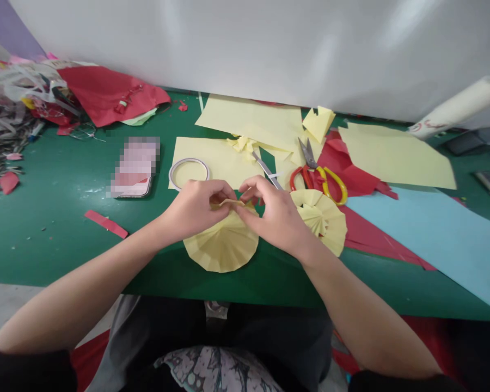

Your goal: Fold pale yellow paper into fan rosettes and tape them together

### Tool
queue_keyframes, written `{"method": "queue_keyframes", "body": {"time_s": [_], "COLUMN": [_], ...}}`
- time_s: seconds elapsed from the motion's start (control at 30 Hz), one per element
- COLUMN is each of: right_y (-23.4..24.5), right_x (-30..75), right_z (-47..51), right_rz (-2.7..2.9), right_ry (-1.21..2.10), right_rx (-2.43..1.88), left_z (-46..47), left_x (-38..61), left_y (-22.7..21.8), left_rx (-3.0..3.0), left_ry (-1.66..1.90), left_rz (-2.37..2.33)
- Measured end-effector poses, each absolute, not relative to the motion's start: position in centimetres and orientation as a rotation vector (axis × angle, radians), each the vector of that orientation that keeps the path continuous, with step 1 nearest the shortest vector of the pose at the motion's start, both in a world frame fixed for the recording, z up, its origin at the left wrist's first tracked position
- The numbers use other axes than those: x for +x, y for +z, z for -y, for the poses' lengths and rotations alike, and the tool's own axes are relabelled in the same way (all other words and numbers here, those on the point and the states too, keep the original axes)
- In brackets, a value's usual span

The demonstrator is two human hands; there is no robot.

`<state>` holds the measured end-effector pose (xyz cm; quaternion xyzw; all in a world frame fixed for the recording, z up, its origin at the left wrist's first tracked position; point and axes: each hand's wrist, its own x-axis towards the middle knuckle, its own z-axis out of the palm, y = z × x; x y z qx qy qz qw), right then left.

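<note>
A pleated yellow paper fan (224, 245) lies on the green table (65, 228) just in front of me, spread open toward the near edge. My left hand (198, 207) pinches the fan's gathered top from the left. My right hand (275, 215) pinches the same top from the right, fingers curled. A second folded yellow fan (326, 218) rests right beside my right hand.
Red-and-yellow scissors (318, 177) lie behind my right hand, a tape ring (189, 173) behind my left, a phone (134, 169) further left. Yellow sheets (396, 155), red paper (106, 95) and a blue sheet (433, 234) cover the back and right. Scraps pile at far left (8, 125).
</note>
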<state>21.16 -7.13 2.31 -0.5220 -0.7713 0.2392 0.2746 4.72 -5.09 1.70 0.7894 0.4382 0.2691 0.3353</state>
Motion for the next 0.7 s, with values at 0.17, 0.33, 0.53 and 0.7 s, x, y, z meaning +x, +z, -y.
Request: {"method": "queue_keyframes", "body": {"time_s": [0.17, 0.33, 0.53, 0.7], "right_y": [1.98, 2.15, 2.19, 1.98], "right_x": [21.19, 21.49, 21.67, 21.78], "right_z": [6.95, 6.86, 6.65, 6.52], "right_rz": [2.073, 2.051, 1.999, 1.976], "right_ry": [0.602, 0.582, 0.476, 0.4], "right_rx": [-1.39, -1.432, -1.446, -1.443], "left_z": [5.25, 5.19, 5.0, 4.74], "left_x": [4.84, 4.75, 4.68, 4.53], "left_y": [1.72, 2.02, 1.9, 1.53], "left_rx": [2.045, 1.985, 1.821, 1.716], "left_ry": [0.729, 0.74, 0.771, 0.683], "left_rz": [-1.126, -1.134, -1.144, -1.085]}}
